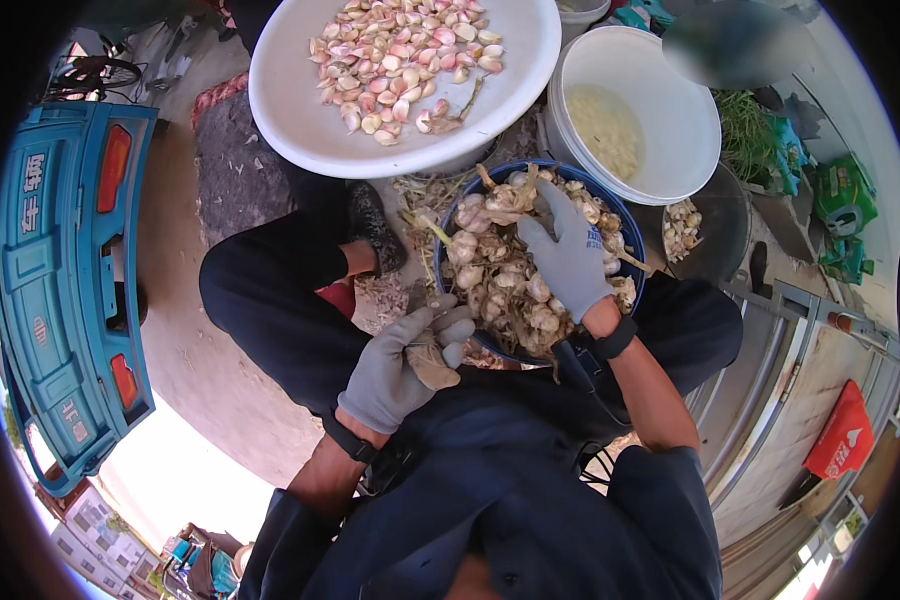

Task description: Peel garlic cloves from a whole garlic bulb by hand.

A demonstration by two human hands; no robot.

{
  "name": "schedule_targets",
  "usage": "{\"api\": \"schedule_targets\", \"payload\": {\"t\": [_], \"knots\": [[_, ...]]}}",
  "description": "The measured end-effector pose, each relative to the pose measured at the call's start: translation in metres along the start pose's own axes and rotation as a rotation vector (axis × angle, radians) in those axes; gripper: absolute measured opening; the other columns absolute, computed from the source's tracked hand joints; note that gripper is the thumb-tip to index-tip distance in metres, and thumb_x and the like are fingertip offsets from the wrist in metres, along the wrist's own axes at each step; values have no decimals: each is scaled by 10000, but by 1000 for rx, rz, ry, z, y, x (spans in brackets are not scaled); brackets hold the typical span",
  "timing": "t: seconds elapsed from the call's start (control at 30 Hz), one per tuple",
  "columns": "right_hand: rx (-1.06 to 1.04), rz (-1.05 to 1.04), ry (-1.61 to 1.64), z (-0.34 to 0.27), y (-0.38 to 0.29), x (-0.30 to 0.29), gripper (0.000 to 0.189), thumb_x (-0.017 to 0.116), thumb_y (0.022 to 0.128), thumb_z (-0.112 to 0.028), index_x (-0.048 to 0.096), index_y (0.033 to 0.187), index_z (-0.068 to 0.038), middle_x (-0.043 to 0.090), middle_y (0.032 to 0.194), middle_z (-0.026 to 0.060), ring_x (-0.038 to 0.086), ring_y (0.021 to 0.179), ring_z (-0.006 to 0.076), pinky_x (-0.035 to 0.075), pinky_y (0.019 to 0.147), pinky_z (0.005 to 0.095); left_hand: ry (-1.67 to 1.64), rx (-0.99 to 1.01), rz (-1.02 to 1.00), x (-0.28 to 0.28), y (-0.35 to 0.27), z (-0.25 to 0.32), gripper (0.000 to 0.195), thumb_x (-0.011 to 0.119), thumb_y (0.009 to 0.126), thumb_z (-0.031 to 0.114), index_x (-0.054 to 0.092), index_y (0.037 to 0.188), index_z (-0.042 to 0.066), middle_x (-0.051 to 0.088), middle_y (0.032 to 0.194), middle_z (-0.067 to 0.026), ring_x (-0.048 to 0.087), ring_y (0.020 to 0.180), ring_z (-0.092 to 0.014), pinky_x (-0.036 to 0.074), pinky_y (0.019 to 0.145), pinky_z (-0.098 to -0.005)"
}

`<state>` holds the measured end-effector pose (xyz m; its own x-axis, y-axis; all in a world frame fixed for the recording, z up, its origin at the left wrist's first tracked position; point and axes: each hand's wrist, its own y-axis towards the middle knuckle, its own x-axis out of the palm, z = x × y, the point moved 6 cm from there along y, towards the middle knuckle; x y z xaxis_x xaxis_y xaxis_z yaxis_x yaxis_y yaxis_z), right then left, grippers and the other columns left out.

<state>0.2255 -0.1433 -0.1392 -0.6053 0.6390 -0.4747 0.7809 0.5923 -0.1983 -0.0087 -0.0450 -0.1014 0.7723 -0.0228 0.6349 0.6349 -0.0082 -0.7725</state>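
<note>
My right hand (570, 251), in a grey coated glove, reaches into a blue-rimmed basin (636, 234) heaped with dry garlic bulbs (506, 281). Thumb and forefinger are spread beside a stemmed garlic bulb (501, 201); whether they grip it cannot be told. Lower and to the left, my left hand (401, 364), gloved alike, curls its fingers around a small tan object (430, 361) of unclear kind. Beyond the blue-rimmed basin, a wide white basin (285, 124) holds loose pinkish garlic cloves (397, 71), with a dry stalk among them.
A white bucket (682, 127) with pale cloves in liquid stands at the upper right. Behind it, a dark bowl (709, 240) holds more garlic. Garlic skins and stalks (382, 300) litter the ground. A blue vehicle tailgate (67, 277) is at left, a metal-framed panel (765, 375) at right.
</note>
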Motion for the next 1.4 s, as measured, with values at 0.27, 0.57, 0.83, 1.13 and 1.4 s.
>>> {"api": "schedule_targets", "payload": {"t": [0.27, 0.57, 0.83, 1.13, 1.4], "knots": [[521, -130, 594, 8, 14, 17, 571, 670, 992, -484, 618, 1310, -12, 695, 1067, 52, 691, 848, 132, 586, 733, 293, 34, 84, -142, -10, -21, 0, 446, 495, 1093, 219, 456, 1472, -14, 661, 1257, -143, 658, 944, -194, 553, 718, -300], [293, 13, 368, 18, 26, 24, 131, 676, 1003, -176, 685, 1037, -50, 662, 890, 18, 623, 675, 81, 566, 575, 239, 236, 171, -127, -19, -31, 12, 399, 537, 1063, 132, 519, 1415, -56, 698, 1194, -129, 660, 854, -123, 555, 681, -244], [-315, 86, -118, -110, -34, -9, 255, 729, 938, -159, 710, 1059, 64, 681, 1128, 125, 644, 946, 211, 514, 845, 332, 746, 671, 89, 4, -57, 44, 310, 685, 998, 208, 664, 1239, 14, 698, 801, -29, 609, 595, -56, 461, 529, -203], [77, -273, 308, -125, -79, 23, 415, 704, 986, -190, 640, 1339, 19, 715, 1086, 35, 605, 921, 45, 503, 801, 219, 1368, 1318, 6, 51, -51, 34, 615, 819, 852, 162, 569, 1374, -45, 685, 1149, -125, 662, 904, -117, 536, 781, -260], [249, -488, 918, -116, -114, 40, 691, 662, 1019, -229, 343, 1574, 31, 604, 1369, 157, 636, 1160, 186, 553, 963, 346, 765, 717, -29, 44, -55, 19, 388, 716, 950, 129, 621, 1300, -8, 684, 1060, -31, 631, 897, -83, 527, 781, -247]]}}
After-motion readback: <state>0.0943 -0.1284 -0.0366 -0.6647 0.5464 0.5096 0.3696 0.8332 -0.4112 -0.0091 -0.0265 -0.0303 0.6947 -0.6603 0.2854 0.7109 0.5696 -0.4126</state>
